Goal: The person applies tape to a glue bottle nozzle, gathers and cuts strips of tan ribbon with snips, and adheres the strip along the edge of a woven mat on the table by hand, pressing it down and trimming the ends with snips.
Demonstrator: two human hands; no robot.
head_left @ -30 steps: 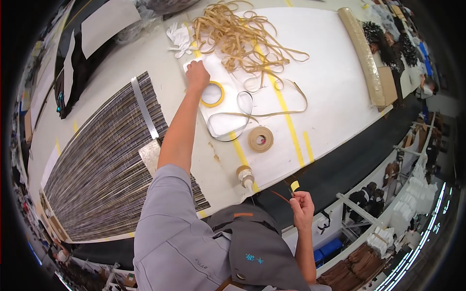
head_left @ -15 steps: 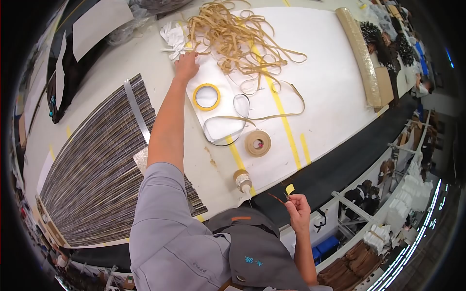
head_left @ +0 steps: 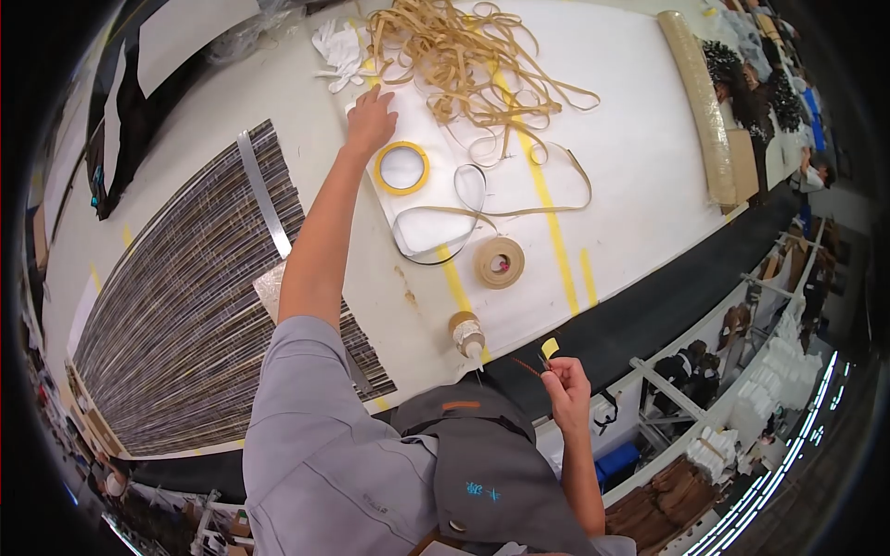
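Note:
My left hand [head_left: 371, 122] reaches far over the table, fingers stretched out and lying on a white sheet [head_left: 422, 119]. Just beyond it are crumpled white gloves [head_left: 341, 56]; a yellow tape roll [head_left: 382, 181] lies nearer me on the sheet. To its right spreads a tangled heap of tan ribbon [head_left: 454, 56]. Close to my body, my right hand [head_left: 568, 387] pinches a small thin dark item with a yellow piece [head_left: 551, 347] at its end. A thin reddish-brown strand [head_left: 527, 367] sticks out beside it. The item's kind is unclear.
A tan tape roll [head_left: 482, 264] and a nozzle bottle [head_left: 465, 331] stand near the front edge. A striped sheet [head_left: 199, 306] with a metal ruler [head_left: 263, 193] lies left. At the far right is a wrapped roll [head_left: 700, 111]. Shelves [head_left: 686, 398] hold goods behind me.
My left hand has shifted slightly, its fingers now stretched further out on the white sheet. My right hand has turned a little and still pinches the small item. The view has shifted slightly.

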